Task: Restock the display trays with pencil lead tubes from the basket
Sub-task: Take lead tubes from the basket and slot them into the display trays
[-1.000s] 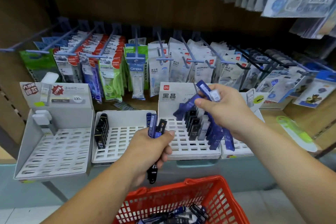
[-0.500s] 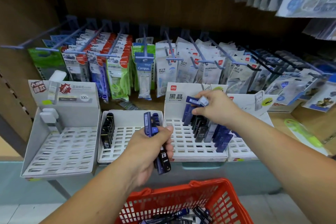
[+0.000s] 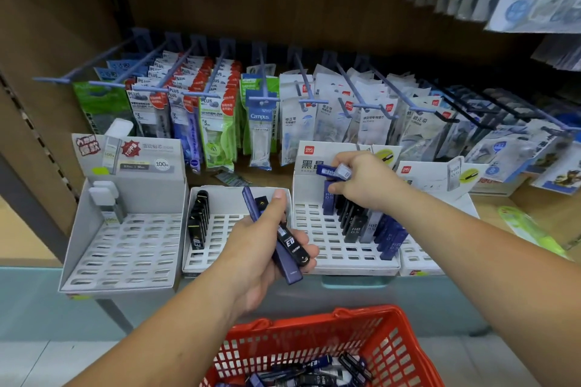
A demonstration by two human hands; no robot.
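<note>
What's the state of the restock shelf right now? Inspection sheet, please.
Surface: white slotted display trays on a shelf, many slots open.
Job's things: lead tubes standing in the third tray; more in the red basket.
Clutter: green item lying on the shelf, right.
Grippers: left hand grips held tubes, blue and black; right hand pinches a blue tube over the third tray.
Cables: nothing seen.
Surroundings: hanging packets on pegs behind.

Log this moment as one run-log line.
left hand: grips purple and black lead tubes | right hand: pinches blue lead tube over white slotted tray | red plastic basket: holds more tubes
</note>
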